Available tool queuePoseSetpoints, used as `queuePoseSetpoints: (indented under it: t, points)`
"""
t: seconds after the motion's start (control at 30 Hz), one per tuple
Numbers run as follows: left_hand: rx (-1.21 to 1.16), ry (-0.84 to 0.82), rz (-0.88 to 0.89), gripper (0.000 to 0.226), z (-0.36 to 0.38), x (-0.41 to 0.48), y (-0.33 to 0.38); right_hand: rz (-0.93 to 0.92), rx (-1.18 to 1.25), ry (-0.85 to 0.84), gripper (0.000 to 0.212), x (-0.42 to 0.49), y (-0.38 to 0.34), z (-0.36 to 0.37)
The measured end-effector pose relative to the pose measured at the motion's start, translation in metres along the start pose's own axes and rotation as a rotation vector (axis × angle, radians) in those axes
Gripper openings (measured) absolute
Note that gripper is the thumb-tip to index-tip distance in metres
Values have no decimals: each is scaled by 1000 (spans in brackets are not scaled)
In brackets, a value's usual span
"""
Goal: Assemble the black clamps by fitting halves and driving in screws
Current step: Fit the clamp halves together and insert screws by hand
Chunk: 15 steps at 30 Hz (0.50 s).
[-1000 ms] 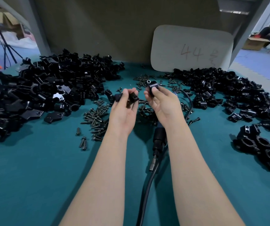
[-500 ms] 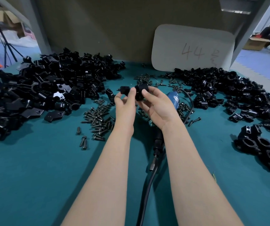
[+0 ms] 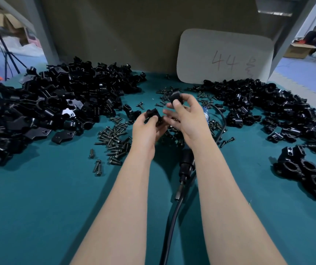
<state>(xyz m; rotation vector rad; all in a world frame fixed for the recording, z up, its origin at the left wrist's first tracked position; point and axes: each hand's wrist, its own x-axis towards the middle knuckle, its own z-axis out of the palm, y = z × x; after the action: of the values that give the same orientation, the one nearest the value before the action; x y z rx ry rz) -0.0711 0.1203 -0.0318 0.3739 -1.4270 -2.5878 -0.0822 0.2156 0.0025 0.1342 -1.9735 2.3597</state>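
Observation:
My left hand [image 3: 145, 131] grips a black clamp half [image 3: 154, 116] above the teal table. Just up and to the right, my right hand [image 3: 187, 115] pinches a second black clamp half [image 3: 175, 97] between thumb and fingers. The two halves are apart, a small gap between them. Loose dark screws [image 3: 115, 138] lie on the table below and left of my hands. More screws [image 3: 167, 91] are scattered behind the hands.
A big heap of black clamp parts [image 3: 54, 104] fills the left. Another heap [image 3: 268, 108] spreads on the right, with assembled clamps [image 3: 306, 169] nearer. A powered screwdriver with a black cable [image 3: 185, 165] lies between my forearms. A white card marked 44 [image 3: 224, 56] leans at the back.
The two halves were held together half a second ago; now my right hand has lifted its half up and right, and my left hand has dropped slightly with the other.

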Motion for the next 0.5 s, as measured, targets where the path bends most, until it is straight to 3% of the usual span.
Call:
queuePoseSetpoints:
  t: [0.17,0.27,0.37,0.5]
  points:
    - [-238,-17,-46,16,-3,1,5,-128,-359,-51,16,7,-12,-11]
    - [-230,-19,-9,14,-1,4,3,-87,-364,-39,14,10,-14,-16]
    - [55,-30,116,26,1,6,-3,-73,-433,-27,13,12,-13,-19]
    - [427,-106,205,46,5,2,-12,-98,-728,-65,9,13,-10,-16]
